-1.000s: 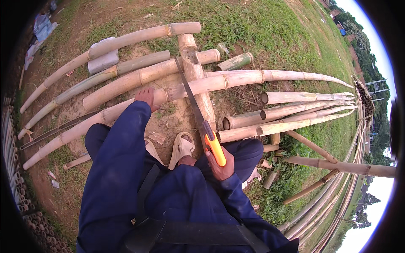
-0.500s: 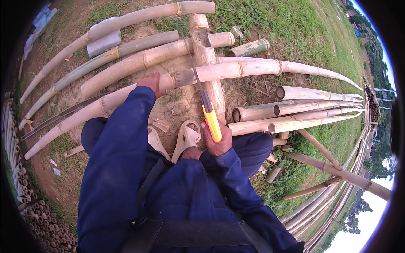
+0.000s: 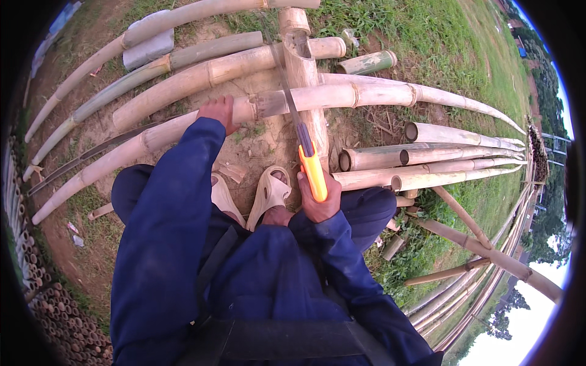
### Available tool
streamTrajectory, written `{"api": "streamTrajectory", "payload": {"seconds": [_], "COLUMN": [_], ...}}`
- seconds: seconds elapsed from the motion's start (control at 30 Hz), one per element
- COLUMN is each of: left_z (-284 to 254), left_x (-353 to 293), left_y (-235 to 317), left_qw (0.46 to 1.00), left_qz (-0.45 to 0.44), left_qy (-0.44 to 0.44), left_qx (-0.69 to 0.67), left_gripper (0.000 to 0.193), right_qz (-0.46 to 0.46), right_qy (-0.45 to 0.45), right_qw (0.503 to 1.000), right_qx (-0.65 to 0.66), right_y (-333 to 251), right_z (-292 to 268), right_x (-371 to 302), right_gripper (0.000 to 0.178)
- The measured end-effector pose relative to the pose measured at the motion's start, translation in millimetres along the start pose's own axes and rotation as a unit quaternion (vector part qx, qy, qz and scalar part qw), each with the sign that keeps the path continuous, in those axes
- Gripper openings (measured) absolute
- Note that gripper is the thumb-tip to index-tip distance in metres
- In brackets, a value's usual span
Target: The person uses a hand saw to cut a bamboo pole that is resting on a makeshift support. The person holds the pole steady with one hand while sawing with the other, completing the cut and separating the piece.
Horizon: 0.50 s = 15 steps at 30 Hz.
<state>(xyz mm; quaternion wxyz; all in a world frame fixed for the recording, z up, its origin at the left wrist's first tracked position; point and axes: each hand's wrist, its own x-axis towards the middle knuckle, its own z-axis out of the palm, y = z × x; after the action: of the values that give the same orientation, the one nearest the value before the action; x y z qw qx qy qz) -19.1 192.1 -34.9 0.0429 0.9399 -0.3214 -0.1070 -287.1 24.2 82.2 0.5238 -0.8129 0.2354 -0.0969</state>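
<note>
A long pale bamboo pole (image 3: 381, 94) lies crosswise before me, resting on a notched bamboo post (image 3: 312, 131). My left hand (image 3: 218, 114) is closed over the pole, left of a dark patch on it. In my right hand (image 3: 323, 204) is the orange-yellow handle of a handsaw (image 3: 313, 174), gripped close to my right knee. The saw's narrow blade slants up and away, crossing the pole at the dark patch. Whether its teeth have cut into the bamboo, I cannot tell.
Several bamboo poles (image 3: 244, 67) lie beyond, by a grey block (image 3: 148, 52). A short green bamboo piece (image 3: 368, 63) rests on the grass. More poles (image 3: 372, 160) stretch away to the right, near a bamboo frame (image 3: 488, 249). Cut bamboo (image 3: 73, 326) is stacked at lower left.
The saw and my right hand have drawn slightly back toward me relative to the pole. My left hand keeps its hold. The whole view has shifted a little.
</note>
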Motion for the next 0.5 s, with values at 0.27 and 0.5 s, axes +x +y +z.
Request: {"api": "streamTrajectory", "payload": {"seconds": [0.27,0.5], "left_z": [-2.9,-1.8], "left_x": [0.6,-0.2], "left_y": [-1.9,-0.2], "left_qw": [1.0,1.0], "left_qz": [-0.013,-0.005], "left_qy": [-0.021,-0.011], "left_qx": [-0.001,0.014], "left_gripper": [0.074,0.072], "right_qz": [0.0,0.043], "right_qy": [0.01,-0.005], "right_qw": [0.999,0.994], "right_qx": [-0.031,0.099], "right_y": [2.4,17.5], "right_z": [-25.5,-14.6], "right_x": [-82.5,2.0], "right_gripper": [0.028,0.019]}}
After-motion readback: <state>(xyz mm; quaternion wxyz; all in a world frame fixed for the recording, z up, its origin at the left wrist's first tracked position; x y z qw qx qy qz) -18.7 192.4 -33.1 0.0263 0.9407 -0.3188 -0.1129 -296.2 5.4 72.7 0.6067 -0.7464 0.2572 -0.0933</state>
